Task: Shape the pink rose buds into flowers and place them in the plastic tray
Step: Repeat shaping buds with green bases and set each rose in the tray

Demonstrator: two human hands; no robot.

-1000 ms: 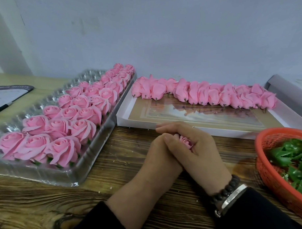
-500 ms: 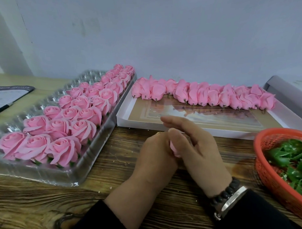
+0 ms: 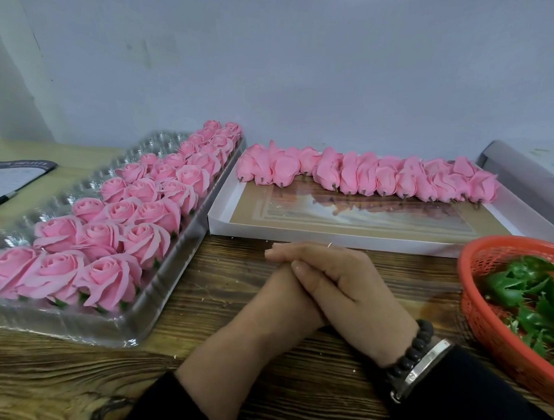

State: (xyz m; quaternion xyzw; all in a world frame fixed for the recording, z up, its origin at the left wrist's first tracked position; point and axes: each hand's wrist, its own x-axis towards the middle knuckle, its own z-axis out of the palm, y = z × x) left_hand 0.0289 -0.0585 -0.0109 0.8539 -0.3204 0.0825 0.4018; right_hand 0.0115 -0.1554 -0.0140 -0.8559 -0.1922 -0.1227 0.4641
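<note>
We clasp our hands together over the wooden table, in front of the white box. Our right hand lies on top, its fingers curled over our left hand, and the two are pressed close. No bud shows between them, so we cannot tell whether either hand holds anything.

The plastic tray sits to our left, running away from us toward the wall. Shaped roses fill its right side in rows of three from the near end to the far end; the cups along its left side hold nothing we can see.

The unshaped buds lie in one line across the far edge of the white box, stems pointing toward us, well apart from our hands. The box sits just beside the tray's far right edge.

At the right, a red basket holds green leaves. Our right wrist wears a dark bead bracelet and a metal band, with black sleeves on both arms. A dark-edged pad lies at the far left.
</note>
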